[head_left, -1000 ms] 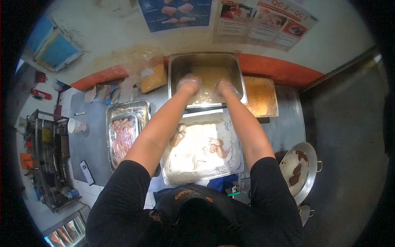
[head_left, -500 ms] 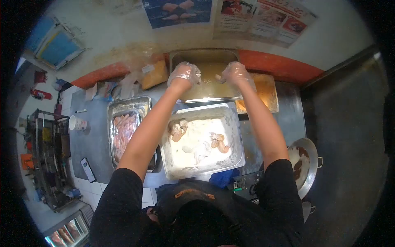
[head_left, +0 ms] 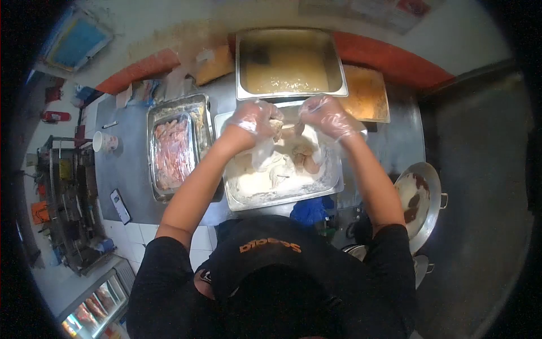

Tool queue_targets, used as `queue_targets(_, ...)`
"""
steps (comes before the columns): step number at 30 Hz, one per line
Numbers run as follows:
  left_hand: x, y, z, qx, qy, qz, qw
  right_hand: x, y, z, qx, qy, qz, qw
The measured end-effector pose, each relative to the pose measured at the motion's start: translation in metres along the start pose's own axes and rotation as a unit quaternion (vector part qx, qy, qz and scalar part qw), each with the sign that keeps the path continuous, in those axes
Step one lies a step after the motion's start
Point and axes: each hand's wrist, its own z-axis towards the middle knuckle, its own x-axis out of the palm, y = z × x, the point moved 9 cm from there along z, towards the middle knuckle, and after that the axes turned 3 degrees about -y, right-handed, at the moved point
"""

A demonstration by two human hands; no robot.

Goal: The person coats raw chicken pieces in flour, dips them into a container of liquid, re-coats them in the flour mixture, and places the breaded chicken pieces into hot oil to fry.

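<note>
Both my hands wear clear plastic gloves and hover at the far side of a metal tray of white flour (head_left: 243, 195). My left hand (head_left: 253, 120) is closed on a flour-dusted piece of raw chicken (head_left: 276, 129). My right hand (head_left: 327, 117) has its fingers pinched on another chicken piece (head_left: 296, 130), close beside the first. Below them in the flour lies a coated chicken piece (head_left: 308, 160), with a whitish floured piece (head_left: 278, 176) nearby. Part of the tray's left side is hidden by my left hand and forearm.
Behind the flour is a deep metal pan of cloudy yellowish liquid (head_left: 291, 70). An orange-yellow tray (head_left: 364, 99) stands at right, a tray of raw meat (head_left: 172, 147) at left. A cup (head_left: 105, 142), phone (head_left: 119, 206) and large metal pan (head_left: 420, 206) are around.
My hands have come back from over the liquid pan to above the flour tray, with chicken pieces in them. The camera view has shifted, so the trays sit higher in the picture.
</note>
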Motion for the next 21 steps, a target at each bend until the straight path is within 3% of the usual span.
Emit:
queue_targets(2, 0.027, 0.011, -0.010, 0.042, 0.000, 0.087, 0.995, 0.013, -0.033, -0.002, 0.043, -0.054, -0.133, 0.989)
queue_targets(3, 0.033, 0.018, -0.015, 0.029, -0.011, 0.067, 0.997, 0.015, -0.042, -0.008, -0.098, -0.190, -0.210, 0.954)
queue_targets(6, 0.047, 0.035, -0.033, -0.010, -0.043, 0.004, 0.999, 0.036, -0.063, -0.026, 0.006, -0.137, -0.171, 0.976)
queue_targets(7, 0.056, 0.038, -0.043, -0.111, 0.082, 0.074, 0.988, 0.052, -0.071, -0.032, -0.052, -0.105, -0.201, 0.973)
queue_targets(10, 0.116, 0.061, -0.069, -0.119, 0.292, 0.267, 0.911, 0.113, -0.104, -0.046, -0.092, 0.077, -0.258, 0.959)
queue_targets(11, 0.119, 0.059, -0.080, -0.145, 0.301, 0.286, 0.898, 0.127, -0.116, -0.049, -0.083, 0.085, -0.256, 0.959)
queue_targets(14, 0.165, 0.082, -0.093, -0.057, 0.264, 0.342, 0.900, 0.162, -0.137, -0.053, -0.051, 0.118, -0.284, 0.950)
queue_targets(15, 0.162, 0.081, -0.092, -0.111, 0.258, 0.318, 0.906, 0.167, -0.140, -0.053, -0.034, 0.132, -0.316, 0.939)
queue_targets(21, 0.144, 0.082, -0.097, -0.157, 0.262, 0.247, 0.920, 0.174, -0.173, -0.052, -0.026, 0.119, -0.332, 0.936)
